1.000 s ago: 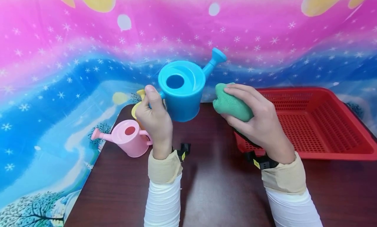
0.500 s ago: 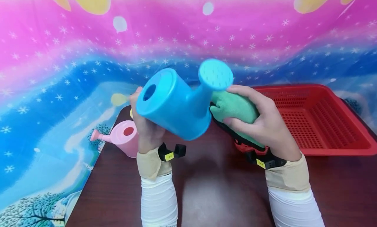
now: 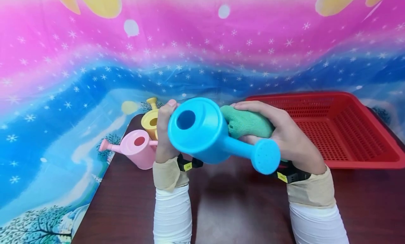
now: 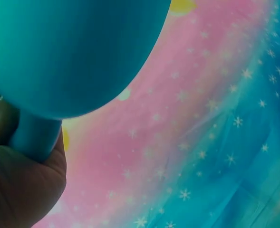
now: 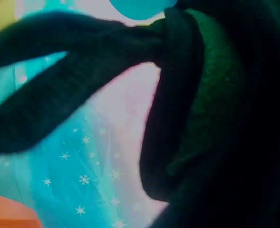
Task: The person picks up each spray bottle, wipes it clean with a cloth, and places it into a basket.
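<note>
In the head view, a red basket (image 3: 319, 135) is set on a dark table (image 3: 126, 209). To the left of the basket, a blue watering can (image 3: 199, 142) is held up, its spout slanted downward towards the basket's near side. It is gripped by the left hand (image 3: 165, 133), farther from the basket. In front of the basket's left end, a green cloth (image 3: 248, 122) is held between the fingers and thumb of the right hand (image 3: 289, 142); whether the can is touched by it cannot be told. Farthest left of the basket, a pink watering can (image 3: 139, 154) is stood upright, with a yellow watering can (image 3: 148, 121) just behind it, partly hidden by the left hand.

In the left wrist view, the blue handle (image 4: 37, 137) is seen wrapped by the left hand's curled fingers.

In the right wrist view, the green cloth is shown with dark trailing strips (image 5: 49, 99); the right hand's fingers are lost in darkness there.
</note>
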The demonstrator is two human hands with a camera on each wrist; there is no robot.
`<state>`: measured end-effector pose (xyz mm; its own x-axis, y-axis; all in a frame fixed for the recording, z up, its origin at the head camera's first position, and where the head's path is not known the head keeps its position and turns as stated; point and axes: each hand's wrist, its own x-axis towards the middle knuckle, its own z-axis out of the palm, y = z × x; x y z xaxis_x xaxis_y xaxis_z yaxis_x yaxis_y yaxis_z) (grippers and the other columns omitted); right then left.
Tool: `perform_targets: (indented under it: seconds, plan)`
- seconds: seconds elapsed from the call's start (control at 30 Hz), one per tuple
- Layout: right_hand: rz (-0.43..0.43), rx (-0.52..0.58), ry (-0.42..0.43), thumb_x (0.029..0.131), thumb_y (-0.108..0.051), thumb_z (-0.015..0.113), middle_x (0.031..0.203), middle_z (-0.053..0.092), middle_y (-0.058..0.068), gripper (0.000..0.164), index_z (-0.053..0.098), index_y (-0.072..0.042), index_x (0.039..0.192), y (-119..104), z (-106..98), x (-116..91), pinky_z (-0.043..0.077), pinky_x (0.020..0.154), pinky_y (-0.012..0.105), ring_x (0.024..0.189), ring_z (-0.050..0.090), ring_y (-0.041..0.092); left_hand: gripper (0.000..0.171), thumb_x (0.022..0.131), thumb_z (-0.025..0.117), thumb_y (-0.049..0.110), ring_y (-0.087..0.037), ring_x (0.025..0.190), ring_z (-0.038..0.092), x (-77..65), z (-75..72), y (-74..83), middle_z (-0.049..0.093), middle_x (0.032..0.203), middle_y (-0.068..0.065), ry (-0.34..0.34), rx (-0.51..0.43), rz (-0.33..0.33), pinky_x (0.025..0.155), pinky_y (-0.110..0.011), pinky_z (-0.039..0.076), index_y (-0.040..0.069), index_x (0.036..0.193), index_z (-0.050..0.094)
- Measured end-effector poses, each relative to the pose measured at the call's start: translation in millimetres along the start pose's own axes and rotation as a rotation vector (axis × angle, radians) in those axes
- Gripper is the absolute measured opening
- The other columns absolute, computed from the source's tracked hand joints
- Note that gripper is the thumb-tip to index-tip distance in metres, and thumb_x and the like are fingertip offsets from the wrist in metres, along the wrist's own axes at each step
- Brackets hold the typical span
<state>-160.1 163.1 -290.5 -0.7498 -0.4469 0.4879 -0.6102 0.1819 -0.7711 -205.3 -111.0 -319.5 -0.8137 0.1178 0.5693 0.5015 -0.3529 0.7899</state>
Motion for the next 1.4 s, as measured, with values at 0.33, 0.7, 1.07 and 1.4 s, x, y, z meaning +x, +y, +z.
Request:
perform_targets:
  seconds: [0.33, 0.7, 1.07, 1.4]
  plan:
    - [-0.074, -0.054, 0.050, 0.074, 0.008, 0.082, 0.141, 0.058, 0.000, 0.075, 0.058, -0.013, 0.142, -3, -2, 0, 0.051, 0.087, 0.031, 0.121, 0.055, 0.023, 0.048, 0.095, 0.044, 0.042, -0.017, 0.046, 0.033, 3.5, 13.0, 3.0, 0.034, 0.050, 0.003, 0.083, 0.157, 0.016, 0.047, -0.028, 0.025, 0.016, 0.056, 0.039]
    - [-0.120, -0.127, 0.188, 0.072, 0.014, 0.082, 0.146, 0.056, 0.001, 0.079, 0.056, -0.010, 0.143, -8, 1, 1, 0.048, 0.097, 0.030, 0.134, 0.051, 0.024, 0.048, 0.093, 0.046, 0.031, -0.017, 0.042, 0.034, 3.0, 16.6, 4.3, 0.037, 0.048, 0.003, 0.064, 0.119, 0.002, 0.044, -0.028, 0.022, 0.013, 0.050, 0.038]
    - [-0.253, -0.093, 0.224, 0.074, 0.013, 0.079, 0.146, 0.056, 0.009, 0.069, 0.055, 0.001, 0.138, 3, -1, -1, 0.047, 0.097, 0.030, 0.136, 0.050, 0.029, 0.052, 0.094, 0.045, 0.034, -0.018, 0.041, 0.030, -0.9, 22.3, 3.1, 0.032, 0.046, 0.002, -0.027, 0.116, -0.003, 0.043, -0.031, 0.017, 0.011, 0.049, 0.033]
    - [-0.196, -0.068, 0.055, 0.071, 0.014, 0.079, 0.142, 0.057, 0.012, 0.072, 0.056, 0.000, 0.138, 10, -2, 0, 0.051, 0.085, 0.030, 0.117, 0.055, 0.025, 0.052, 0.096, 0.045, 0.028, -0.017, 0.040, 0.029, -3.4, 21.3, 3.8, 0.029, 0.045, -0.001, -0.124, -0.008, 0.023, 0.043, -0.032, 0.018, 0.010, 0.049, 0.032]
